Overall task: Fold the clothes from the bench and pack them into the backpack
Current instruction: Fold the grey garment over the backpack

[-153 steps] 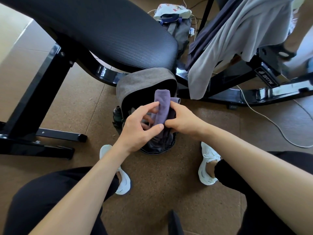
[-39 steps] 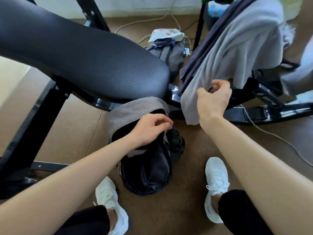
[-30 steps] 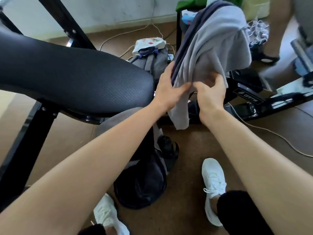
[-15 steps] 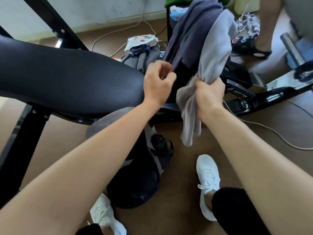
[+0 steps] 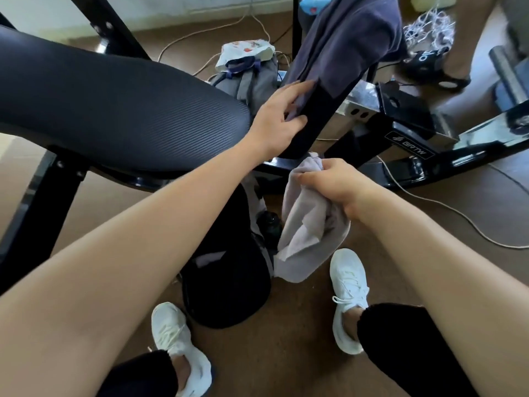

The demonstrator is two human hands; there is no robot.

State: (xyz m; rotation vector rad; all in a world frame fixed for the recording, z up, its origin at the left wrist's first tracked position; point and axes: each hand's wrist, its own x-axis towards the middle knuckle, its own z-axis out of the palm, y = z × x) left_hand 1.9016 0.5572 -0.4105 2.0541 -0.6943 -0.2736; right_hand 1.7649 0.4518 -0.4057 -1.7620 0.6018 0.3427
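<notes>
My right hand (image 5: 333, 186) grips a bunched light grey garment (image 5: 306, 227) that hangs down beside the backpack. The black backpack (image 5: 229, 287) stands on the floor between my feet, partly hidden by my left arm. A dark navy garment (image 5: 349, 38) still hangs over the upright bench pad (image 5: 315, 118). My left hand (image 5: 279, 121) pinches the lower edge of that navy garment between thumb and fingers, against the pad.
The black bench seat (image 5: 114, 101) fills the left. A second grey backpack (image 5: 252, 78) with a white bag on it stands behind. A white cable (image 5: 429, 202) runs across the brown floor on the right. Another person's sandalled foot (image 5: 438, 73) is at the upper right.
My right hand has pulled the grey garment off the bench pad and down toward the backpack. My left hand has moved onto the hem of the navy garment.
</notes>
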